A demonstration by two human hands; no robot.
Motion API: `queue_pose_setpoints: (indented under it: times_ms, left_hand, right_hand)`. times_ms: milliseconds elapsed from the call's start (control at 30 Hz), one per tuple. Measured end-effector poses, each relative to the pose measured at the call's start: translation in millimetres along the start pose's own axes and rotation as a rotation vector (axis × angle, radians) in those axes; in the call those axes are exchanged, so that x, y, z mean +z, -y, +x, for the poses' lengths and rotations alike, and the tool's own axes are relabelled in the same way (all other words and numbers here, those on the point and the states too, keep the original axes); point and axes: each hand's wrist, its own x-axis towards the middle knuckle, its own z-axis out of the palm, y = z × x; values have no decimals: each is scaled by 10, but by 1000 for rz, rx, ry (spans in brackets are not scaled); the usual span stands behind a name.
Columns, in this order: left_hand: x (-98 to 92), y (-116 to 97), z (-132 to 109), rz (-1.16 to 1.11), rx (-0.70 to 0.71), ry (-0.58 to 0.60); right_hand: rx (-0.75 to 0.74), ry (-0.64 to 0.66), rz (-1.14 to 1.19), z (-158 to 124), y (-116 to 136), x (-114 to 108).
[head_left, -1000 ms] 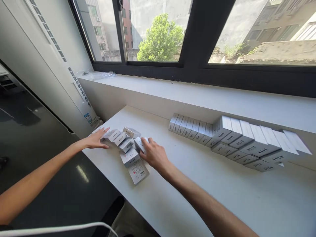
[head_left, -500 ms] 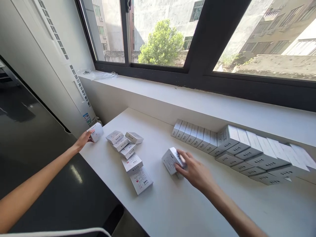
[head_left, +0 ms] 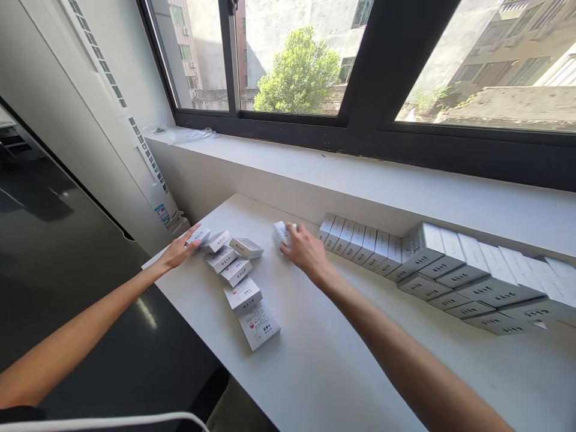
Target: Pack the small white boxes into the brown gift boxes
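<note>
My left hand (head_left: 180, 249) grips a small white box (head_left: 198, 236) at the table's left edge, beside a loose group of white boxes (head_left: 236, 272) that lean on one another. Farther right, my right hand (head_left: 302, 247) has its fingers round another white box (head_left: 279, 234), partly hidden and blurred. That box is just left of a row of upright white boxes (head_left: 360, 243) along the wall. The row runs on to the right into a larger stack (head_left: 472, 270) in two layers.
The white table (head_left: 310, 354) meets a low wall below the windowsill (head_left: 288, 165). Clear plastic wrap (head_left: 191, 135) lies on the sill. A tall white appliance (head_left: 94, 120) stands at the left, and a white cable (head_left: 112, 422) crosses the bottom left.
My right hand has moved away from me and left with its box, to near the row's left end. My left hand has brought its box right, up against the loose group.
</note>
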Motion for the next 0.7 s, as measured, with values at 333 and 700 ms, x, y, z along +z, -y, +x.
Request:
queue_pose_setpoints:
  times_ms: [333, 700]
  left_hand:
    - [82, -261, 218, -58, 271, 298]
    - [381, -512, 738, -173, 437, 287]
  right_hand:
    - [-123, 327, 298, 320, 514, 168]
    - [-88, 228, 442, 136, 480, 415]
